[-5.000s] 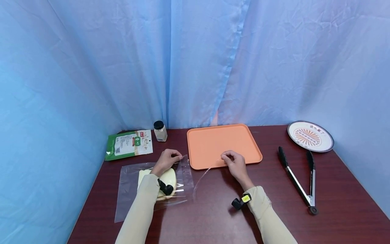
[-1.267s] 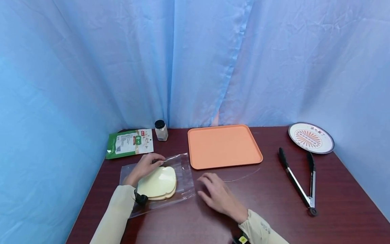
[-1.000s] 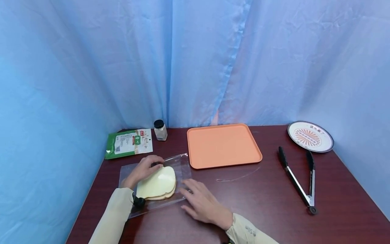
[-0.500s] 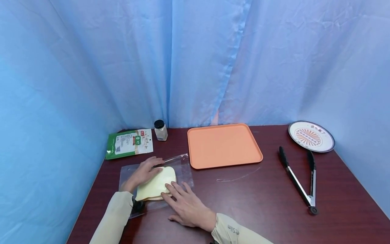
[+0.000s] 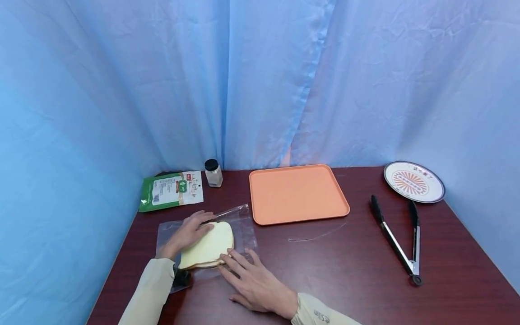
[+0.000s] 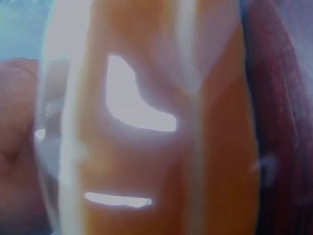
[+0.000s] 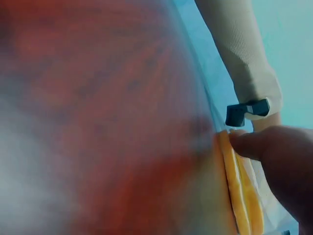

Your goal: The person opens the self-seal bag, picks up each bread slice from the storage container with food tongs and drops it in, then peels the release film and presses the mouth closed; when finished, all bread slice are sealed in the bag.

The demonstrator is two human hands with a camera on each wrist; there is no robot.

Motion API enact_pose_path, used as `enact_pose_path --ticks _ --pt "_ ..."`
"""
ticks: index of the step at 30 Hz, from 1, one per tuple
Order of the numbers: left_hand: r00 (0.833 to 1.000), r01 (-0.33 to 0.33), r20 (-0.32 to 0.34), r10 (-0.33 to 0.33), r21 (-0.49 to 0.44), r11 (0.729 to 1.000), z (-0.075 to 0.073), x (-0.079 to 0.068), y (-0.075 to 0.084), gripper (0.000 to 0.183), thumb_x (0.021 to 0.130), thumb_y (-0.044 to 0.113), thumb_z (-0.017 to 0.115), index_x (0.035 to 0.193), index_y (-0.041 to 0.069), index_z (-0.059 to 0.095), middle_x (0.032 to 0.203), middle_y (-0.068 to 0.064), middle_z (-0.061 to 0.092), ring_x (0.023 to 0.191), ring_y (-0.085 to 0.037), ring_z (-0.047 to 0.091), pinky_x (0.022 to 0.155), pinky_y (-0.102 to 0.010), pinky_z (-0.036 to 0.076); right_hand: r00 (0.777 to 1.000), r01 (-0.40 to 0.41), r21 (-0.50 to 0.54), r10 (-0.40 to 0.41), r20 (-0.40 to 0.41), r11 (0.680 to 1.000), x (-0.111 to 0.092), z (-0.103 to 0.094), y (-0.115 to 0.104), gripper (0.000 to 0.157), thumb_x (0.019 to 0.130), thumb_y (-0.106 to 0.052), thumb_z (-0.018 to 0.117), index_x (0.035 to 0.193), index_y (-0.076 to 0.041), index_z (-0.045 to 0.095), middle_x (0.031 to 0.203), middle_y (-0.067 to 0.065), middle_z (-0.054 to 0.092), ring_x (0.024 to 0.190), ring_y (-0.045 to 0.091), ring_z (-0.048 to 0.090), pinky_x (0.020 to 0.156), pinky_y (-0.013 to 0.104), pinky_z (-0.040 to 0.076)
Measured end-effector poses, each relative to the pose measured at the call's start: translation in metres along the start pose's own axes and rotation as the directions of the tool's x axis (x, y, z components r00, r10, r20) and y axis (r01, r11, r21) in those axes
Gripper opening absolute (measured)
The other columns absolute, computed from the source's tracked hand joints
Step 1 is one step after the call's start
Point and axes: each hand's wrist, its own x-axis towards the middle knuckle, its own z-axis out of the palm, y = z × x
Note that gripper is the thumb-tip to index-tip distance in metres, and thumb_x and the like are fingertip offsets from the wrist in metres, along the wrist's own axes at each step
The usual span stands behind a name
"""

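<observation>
Two stacked slices of bread point(image 5: 213, 239) lie in a clear plastic bag point(image 5: 243, 225) at the table's left half. My left hand point(image 5: 190, 231) rests along their far left edge, its fingers extended. At the near right corner, the fingertips of my right hand point(image 5: 256, 282) touch the bread, with fingers spread and fairly straight. The left wrist view shows the brown crust point(image 6: 220, 147) close up behind shiny film, with part of the hand blurred at left. In the right wrist view, a finger point(image 7: 249, 143) meets the crust edges of the slices point(image 7: 237, 186).
An orange tray point(image 5: 298, 194) sits behind and to the right. At the back left are a green and white packet point(image 5: 172, 189) and a black-lidded jar point(image 5: 214, 174). Tongs point(image 5: 400, 246) and a plate point(image 5: 414, 181) occupy the right. A thin clear strip point(image 5: 317, 237) lies before the tray.
Five seconds ago my hands pinched the bag's edge and a clear strip; the strip now lies on the table. My right hand has moved left onto the bread, my left hand to its far side.
</observation>
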Motion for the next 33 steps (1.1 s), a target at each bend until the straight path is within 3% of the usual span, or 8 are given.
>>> enact_pose_path --ticks 18,21,27,33 --pt "0.999 -0.023 -0.035 0.024 0.034 0.999 -0.006 -0.018 -0.005 0.039 0.103 0.021 0.055 0.135 0.001 0.06 0.144 -0.028 0.053 0.143 -0.056 0.032 0.111 -0.076 0.024 0.995 0.014 -0.005 -0.014 0.096 1.0 -0.02 0.006 0.015 0.07 0.092 -0.072 0.045 0.144 -0.025 0.05 0.15 -0.002 0.052 0.138 0.022 0.05 0.105 0.051 0.044" --pt "1.0 0.001 -0.028 0.0 0.049 0.999 -0.009 -0.025 -0.006 0.041 0.103 0.024 0.054 0.137 0.001 0.059 0.146 -0.028 0.052 0.143 -0.056 0.031 0.111 -0.076 0.024 0.995 0.011 -0.003 -0.01 0.102 1.0 -0.022 0.006 0.02 0.073 0.091 -0.073 0.044 0.145 -0.025 0.049 0.15 -0.002 0.052 0.138 0.022 0.051 0.106 0.052 0.043" --pt "0.993 0.117 0.022 -0.118 0.045 0.992 -0.011 -0.044 -0.001 0.051 0.104 0.036 0.05 0.144 0.004 0.053 0.153 -0.026 0.044 0.148 -0.054 0.022 0.114 -0.076 0.017 0.993 -0.024 0.029 0.021 0.115 0.999 -0.024 0.008 0.032 0.077 0.091 -0.074 0.045 0.149 -0.024 0.046 0.15 -0.002 0.052 0.141 0.024 0.048 0.109 0.054 0.04" --pt "0.985 0.166 0.046 -0.169 0.056 0.984 -0.009 -0.066 -0.001 0.056 0.105 0.041 0.048 0.149 0.007 0.046 0.157 -0.027 0.037 0.148 -0.056 0.017 0.112 -0.078 0.016 0.991 -0.077 0.088 0.066 0.117 0.993 -0.021 0.014 0.044 0.077 0.092 -0.072 0.046 0.15 -0.021 0.046 0.15 0.0 0.053 0.144 0.027 0.045 0.109 0.057 0.04"
